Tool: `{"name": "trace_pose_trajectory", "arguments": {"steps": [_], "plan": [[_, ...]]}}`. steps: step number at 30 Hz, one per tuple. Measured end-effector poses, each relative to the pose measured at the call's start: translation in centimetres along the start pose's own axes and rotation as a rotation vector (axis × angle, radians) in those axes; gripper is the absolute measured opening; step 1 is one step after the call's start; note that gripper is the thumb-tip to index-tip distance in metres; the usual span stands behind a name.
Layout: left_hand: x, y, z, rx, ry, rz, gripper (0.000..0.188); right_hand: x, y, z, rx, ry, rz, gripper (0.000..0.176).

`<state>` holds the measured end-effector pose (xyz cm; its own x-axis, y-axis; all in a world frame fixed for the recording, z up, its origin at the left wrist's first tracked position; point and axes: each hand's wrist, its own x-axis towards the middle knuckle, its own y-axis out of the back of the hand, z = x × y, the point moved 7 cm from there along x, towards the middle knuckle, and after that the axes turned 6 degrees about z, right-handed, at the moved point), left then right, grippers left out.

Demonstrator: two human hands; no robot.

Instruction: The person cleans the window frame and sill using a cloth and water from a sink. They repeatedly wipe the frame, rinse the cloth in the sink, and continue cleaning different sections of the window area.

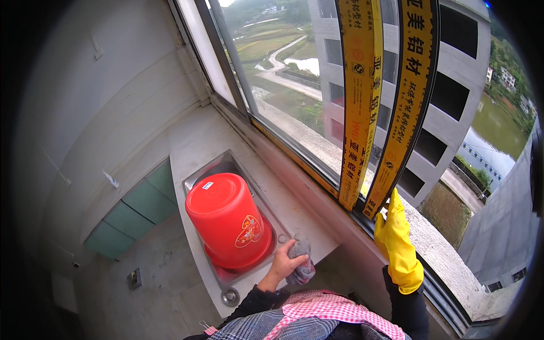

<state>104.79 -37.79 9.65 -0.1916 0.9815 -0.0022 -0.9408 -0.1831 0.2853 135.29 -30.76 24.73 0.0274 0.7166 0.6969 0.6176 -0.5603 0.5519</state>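
My left hand (pixel 281 262), bare, holds a bunched grey cloth (pixel 302 254) above the worktop (pixel 319 227) beside the sink. On my right hand (pixel 394 244) is a yellow rubber glove. Its fingers touch the lower outer edge of a window sash stile (pixel 399 127) wrapped in yellow printed film. Whether they grip it cannot be made out. Left of that stile rises a second film-covered stile (pixel 357 127). Both stand over the bottom window track (pixel 361 223). An upside-down red plastic bucket (pixel 221 212) rests in the stainless steel sink (pixel 221 272).
A sink strainer (pixel 230 296) lies on the worktop's near corner. Green cabinet doors (pixel 127 216) and a floor drain cover (pixel 134 279) are low on the left. Past the rough outer sill (pixel 437 250) is a drop, with a concrete building (pixel 450 72) opposite.
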Motion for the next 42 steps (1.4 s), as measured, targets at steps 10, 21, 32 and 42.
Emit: {"name": "trace_pose_trajectory", "arguments": {"steps": [10,21,32,42], "plan": [[1.7,-4.5,3.7,-0.021,-0.057,-0.202,0.068,-0.4,2.3,-0.3,0.214,-0.155,-0.131,0.08],[6.6,-9.1,9.9,0.065,-0.334,-0.174,0.055,-12.8,14.2,5.0,0.164,-0.587,0.136,0.051],[7.4,-16.3,14.3,0.831,-0.363,-0.161,0.045,-21.4,25.5,7.5,0.079,-0.845,0.318,0.037],[-9.0,-29.8,16.9,0.73,-0.452,-0.477,0.043,-25.7,32.6,10.9,0.22,-0.905,0.295,0.032]]}}
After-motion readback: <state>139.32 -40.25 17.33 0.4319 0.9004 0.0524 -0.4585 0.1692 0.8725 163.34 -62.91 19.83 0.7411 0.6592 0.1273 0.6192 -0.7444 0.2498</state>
